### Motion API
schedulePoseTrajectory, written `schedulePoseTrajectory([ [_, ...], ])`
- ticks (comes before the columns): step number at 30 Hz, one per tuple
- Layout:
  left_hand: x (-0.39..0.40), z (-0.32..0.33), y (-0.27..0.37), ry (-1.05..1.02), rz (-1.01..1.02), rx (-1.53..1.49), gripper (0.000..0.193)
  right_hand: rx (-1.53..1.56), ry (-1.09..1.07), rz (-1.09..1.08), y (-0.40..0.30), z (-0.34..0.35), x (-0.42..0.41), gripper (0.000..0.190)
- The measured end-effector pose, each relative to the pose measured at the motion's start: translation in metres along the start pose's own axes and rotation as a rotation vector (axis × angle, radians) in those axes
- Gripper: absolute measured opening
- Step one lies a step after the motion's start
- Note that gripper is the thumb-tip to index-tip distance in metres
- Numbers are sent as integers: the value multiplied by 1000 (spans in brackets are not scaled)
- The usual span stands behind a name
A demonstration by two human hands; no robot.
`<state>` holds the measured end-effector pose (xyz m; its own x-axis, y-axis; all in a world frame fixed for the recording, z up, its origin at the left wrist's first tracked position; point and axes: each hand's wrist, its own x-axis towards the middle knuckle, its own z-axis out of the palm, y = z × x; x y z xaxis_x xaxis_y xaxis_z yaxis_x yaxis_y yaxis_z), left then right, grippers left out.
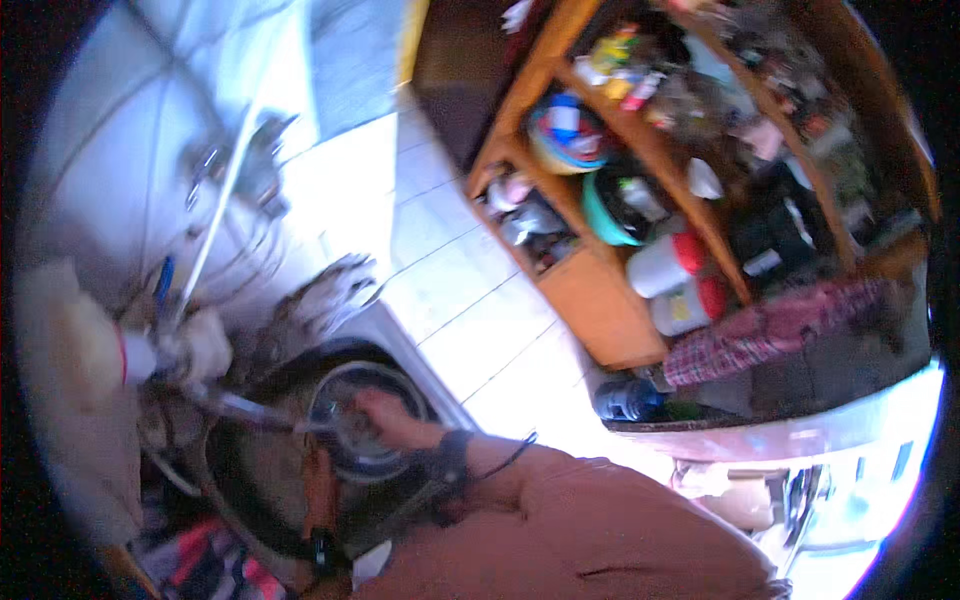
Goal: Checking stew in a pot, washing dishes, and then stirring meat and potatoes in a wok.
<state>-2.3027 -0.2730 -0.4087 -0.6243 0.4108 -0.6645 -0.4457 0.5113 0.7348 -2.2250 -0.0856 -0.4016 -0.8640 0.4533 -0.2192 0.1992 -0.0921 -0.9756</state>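
Note:
A round bowl (409, 375) with a pale rim, its material blurred, is at the right part of a dark sink basin (251, 487). My left hand (319, 457) grips the bowl's left edge; a dark watch is on that wrist. Inside the bowl is my right hand (386, 420), its fingers bent down toward the bottom. Blur hides whether it holds anything. A dark band circles the right wrist. From the left, a faucet spout (240, 407) reaches to the bowl's rim.
Beyond the basin runs a white tiled surface (480, 307). An open wooden shelf unit (600, 315) holds basins, red-lidded jars (664, 266) and other goods. A plaid cloth (765, 330) hangs at its edge. A white pole (221, 210) leans behind the faucet. Striped fabric (217, 562) is at lower left.

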Motion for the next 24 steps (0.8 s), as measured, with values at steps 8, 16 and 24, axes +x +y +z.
schedulePoseTrajectory([
  [8,42,-11,-50,126,499,675,38,-60,52,65,7,19,-4,33],
  [16,-8,1,27,-41,728,866,34,225,185,174,-25,75,-15,39],
  [24,-30,-15,40,-380,976,1228,33,144,436,327,-42,61,12,42],
])
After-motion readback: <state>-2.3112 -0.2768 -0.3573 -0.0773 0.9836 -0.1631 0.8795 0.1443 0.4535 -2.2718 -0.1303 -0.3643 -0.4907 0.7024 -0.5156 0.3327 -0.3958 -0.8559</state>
